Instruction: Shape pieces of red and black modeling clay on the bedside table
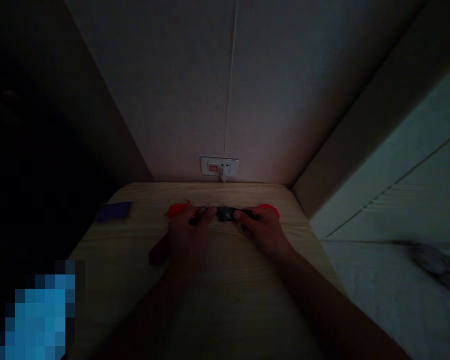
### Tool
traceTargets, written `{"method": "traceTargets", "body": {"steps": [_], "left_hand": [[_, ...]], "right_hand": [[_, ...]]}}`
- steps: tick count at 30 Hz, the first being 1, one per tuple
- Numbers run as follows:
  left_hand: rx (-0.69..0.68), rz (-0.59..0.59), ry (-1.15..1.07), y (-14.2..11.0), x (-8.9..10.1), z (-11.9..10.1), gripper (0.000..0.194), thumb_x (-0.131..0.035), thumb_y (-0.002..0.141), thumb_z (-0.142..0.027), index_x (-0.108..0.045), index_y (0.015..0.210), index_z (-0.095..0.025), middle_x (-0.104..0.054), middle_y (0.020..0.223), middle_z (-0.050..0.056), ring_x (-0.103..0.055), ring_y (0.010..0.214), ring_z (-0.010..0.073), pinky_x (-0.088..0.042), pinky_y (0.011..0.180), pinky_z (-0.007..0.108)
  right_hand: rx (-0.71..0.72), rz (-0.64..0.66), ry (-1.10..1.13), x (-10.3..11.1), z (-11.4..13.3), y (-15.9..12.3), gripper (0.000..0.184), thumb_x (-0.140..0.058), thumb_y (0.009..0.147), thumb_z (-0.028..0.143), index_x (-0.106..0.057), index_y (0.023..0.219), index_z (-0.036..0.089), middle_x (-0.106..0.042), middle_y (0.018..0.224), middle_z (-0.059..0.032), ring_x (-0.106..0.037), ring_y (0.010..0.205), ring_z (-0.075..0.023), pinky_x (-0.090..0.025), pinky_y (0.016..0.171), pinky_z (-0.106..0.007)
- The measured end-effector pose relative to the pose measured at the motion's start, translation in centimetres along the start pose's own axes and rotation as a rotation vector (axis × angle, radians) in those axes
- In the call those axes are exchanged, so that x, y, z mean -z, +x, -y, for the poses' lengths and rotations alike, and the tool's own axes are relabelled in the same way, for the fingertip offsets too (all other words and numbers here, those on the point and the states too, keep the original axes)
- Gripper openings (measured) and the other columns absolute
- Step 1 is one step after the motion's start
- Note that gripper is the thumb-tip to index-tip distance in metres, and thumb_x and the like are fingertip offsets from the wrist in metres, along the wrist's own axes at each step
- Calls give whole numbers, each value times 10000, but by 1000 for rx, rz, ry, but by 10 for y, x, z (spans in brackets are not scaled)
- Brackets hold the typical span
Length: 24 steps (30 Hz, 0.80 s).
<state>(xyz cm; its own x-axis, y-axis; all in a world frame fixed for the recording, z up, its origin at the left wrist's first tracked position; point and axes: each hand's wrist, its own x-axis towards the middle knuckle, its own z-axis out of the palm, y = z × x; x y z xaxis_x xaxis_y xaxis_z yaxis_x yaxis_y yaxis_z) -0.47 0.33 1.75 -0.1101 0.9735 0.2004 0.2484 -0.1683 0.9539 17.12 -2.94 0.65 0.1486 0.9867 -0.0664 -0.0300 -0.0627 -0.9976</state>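
Over the far part of a wooden tabletop, both hands meet at a small black object point(225, 214) that looks shiny in the middle; its kind is too dark to tell. My left hand point(189, 227) pinches its left side, the thumb pointing right. On the other side my right hand point(264, 227) grips it between thumb and fingers. Bright red material point(177, 209) shows beyond the left hand, and a similar red piece point(272, 210) beyond the right. A dark red rounded thing point(158, 252) lies beside my left wrist, partly hidden by it.
The light wood tabletop point(225, 300) ends at a wall, where a socket plate point(213, 168) with a red switch holds a white plug point(224, 173). A purple packet point(114, 211) lies near the left edge. At right are a pale panel and a blurred grey thing point(431, 257).
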Motion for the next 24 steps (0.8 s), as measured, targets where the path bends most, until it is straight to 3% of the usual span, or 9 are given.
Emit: {"method": "traceTargets", "body": {"steps": [6, 9, 11, 13, 15, 17, 21, 24], "left_hand": [[219, 175, -311, -1, -4, 5, 282, -831, 715, -394, -677, 694, -158, -589, 598, -23, -497, 548, 110, -376, 528, 231], [353, 356, -570, -4, -5, 5, 388, -910, 615, -438, -655, 697, -157, -525, 575, -45, -422, 502, 72, -315, 471, 202], [459, 484, -728, -6, -4, 3, 459, -956, 531, -451, -644, 699, -159, -507, 578, -53, -400, 490, 55, -300, 455, 185], [517, 533, -816, -7, -3, 1, 523, -981, 458, -469, -623, 689, -164, -508, 591, -54, -411, 496, 51, -308, 453, 176], [519, 500, -819, -6, -3, -1, 557, -993, 406, -460, -581, 645, -170, -501, 580, -59, -419, 497, 54, -316, 449, 177], [483, 393, -739, -4, -4, 0, 545, -994, 401, -403, -543, 602, -172, -482, 550, -69, -402, 485, 53, -308, 443, 181], [378, 120, -409, 1, -6, 0, 421, -946, 505, -352, -578, 587, -164, -492, 511, -64, -409, 475, 66, -306, 454, 203], [353, 33, -235, 0, -7, -3, 341, -910, 586, -365, -647, 633, -153, -555, 540, -34, -463, 495, 91, -340, 482, 219]], "right_hand": [[-137, 171, 285, -5, 4, -2, 446, -802, 747, 580, -673, 731, 153, -518, 452, 52, -314, 340, -46, -169, 341, -202], [-210, 238, 323, -1, 5, -5, 478, -800, 756, 582, -656, 664, 136, -470, 427, 59, -304, 347, -39, -154, 333, -191], [-270, 306, 389, 2, 5, -5, 473, -823, 734, 570, -657, 670, 132, -533, 479, 38, -317, 359, -34, -163, 333, -185], [-316, 373, 440, 3, 5, -5, 459, -832, 731, 555, -665, 691, 129, -586, 533, 21, -316, 362, -27, -163, 336, -182], [-326, 374, 457, 3, 5, -5, 445, -836, 731, 540, -671, 693, 129, -601, 548, 18, -301, 362, -23, -149, 336, -184], [-290, 299, 433, 2, 6, -4, 439, -853, 710, 529, -673, 671, 130, -602, 545, 16, -293, 369, -23, -141, 341, -190], [-89, 53, 224, -1, 4, -3, 436, -821, 744, 538, -716, 642, 127, -486, 424, 48, -301, 371, -44, -163, 373, -215], [38, -68, 66, -2, 0, -4, 432, -785, 788, 533, -731, 629, 136, -429, 390, 58, -323, 372, -61, -182, 387, -225]]}}
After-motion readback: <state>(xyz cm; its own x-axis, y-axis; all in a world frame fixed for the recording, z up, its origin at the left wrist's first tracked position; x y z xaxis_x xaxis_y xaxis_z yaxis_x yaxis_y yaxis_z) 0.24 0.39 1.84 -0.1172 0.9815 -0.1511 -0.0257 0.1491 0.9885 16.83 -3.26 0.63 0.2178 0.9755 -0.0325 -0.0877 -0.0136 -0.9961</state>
